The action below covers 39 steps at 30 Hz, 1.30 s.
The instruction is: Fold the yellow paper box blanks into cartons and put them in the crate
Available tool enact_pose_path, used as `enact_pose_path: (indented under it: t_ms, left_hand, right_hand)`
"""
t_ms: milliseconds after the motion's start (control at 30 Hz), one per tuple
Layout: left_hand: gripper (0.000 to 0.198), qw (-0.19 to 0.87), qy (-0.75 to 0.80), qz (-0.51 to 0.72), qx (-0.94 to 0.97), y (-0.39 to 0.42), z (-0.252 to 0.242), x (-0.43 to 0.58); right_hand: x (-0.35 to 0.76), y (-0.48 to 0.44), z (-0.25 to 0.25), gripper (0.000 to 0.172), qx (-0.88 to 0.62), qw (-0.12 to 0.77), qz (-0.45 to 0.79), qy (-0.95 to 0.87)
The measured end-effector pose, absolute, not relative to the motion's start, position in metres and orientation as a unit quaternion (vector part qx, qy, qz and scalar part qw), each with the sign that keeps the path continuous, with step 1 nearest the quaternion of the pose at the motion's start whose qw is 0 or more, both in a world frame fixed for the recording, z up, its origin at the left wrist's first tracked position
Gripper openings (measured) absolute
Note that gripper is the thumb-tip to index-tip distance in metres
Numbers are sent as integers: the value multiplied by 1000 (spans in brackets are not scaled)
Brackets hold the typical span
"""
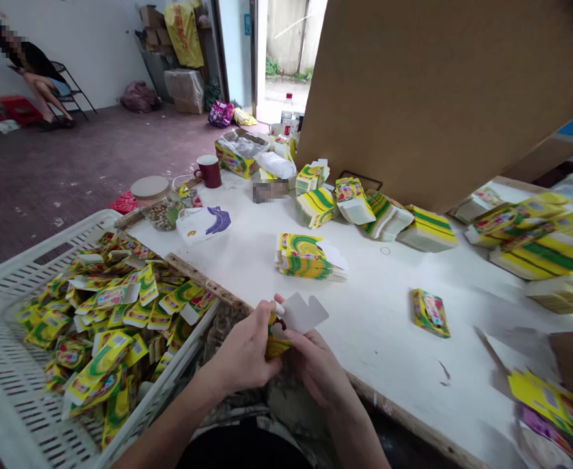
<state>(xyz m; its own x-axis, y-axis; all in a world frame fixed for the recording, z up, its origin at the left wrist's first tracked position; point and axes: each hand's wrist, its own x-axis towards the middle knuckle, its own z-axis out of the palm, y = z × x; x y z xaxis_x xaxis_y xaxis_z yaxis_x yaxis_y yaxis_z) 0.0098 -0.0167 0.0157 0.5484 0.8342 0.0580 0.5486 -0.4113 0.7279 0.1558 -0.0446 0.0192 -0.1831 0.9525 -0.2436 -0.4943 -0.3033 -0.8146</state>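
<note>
My left hand (247, 348) and my right hand (318, 368) meet just over the table's front edge. Both are closed on one small yellow and green carton (277, 345). Its pale grey-white flap (306, 314) stands open toward the table. Something white, like a finger cover, sits on a left fingertip. My right thumb presses near the carton's open end; whatever lies inside is not clear. Just beyond, a stack of flattened cartons (306, 255) lies on the white table (252, 260). One closed carton (430, 312) rests apart on the right.
To the left stands a white plastic basket (23, 391) heaped with cartons. Further back are a tissue pack (203, 225), a dark red mug (209, 171) and more carton stacks (316, 207). A large cardboard box (437, 98) rises behind them. A person (42, 68) sits far left.
</note>
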Motion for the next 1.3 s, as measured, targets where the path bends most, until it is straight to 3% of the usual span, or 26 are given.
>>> enact_pose_path:
  t_ms: [167,300,433,567,800,967,1133,1200,1300]
  left_hand:
    - [68,371,394,241,806,-15,2,15]
    - [52,271,403,275,830,-15,-3,19]
    - [61,219,493,297,788,-18,4,15]
    - [52,208,512,282,784,-20,12,3]
    - [57,254,475,234,809,-12,30,-6]
    - [56,216,470,245,820,-7,32,-1]
    - [63,344,502,368,703,-14,15,-4]
    - [58,417,509,494,569,-15,11,-16]
    - [36,453,521,668,279,-10,9,-45]
  right_hand:
    - [160,-55,10,54,-457,470,552,-515]
    - [161,-53,3,46,-463,464,413,-633]
    - [167,-48,-6,45,-494,508,350,-612]
    - [177,-45,-9,44,-476,416,357,-688]
    - [204,-32,21,29,-420,319,416,-740]
    - [192,-31,20,39,-451,401,437,-667]
    - [177,-26,10,72,-421,491,501,-575]
    - [185,-14,10,58,-459,529,464,-543]
    - [209,11,14,16,-530,586,385,-477]
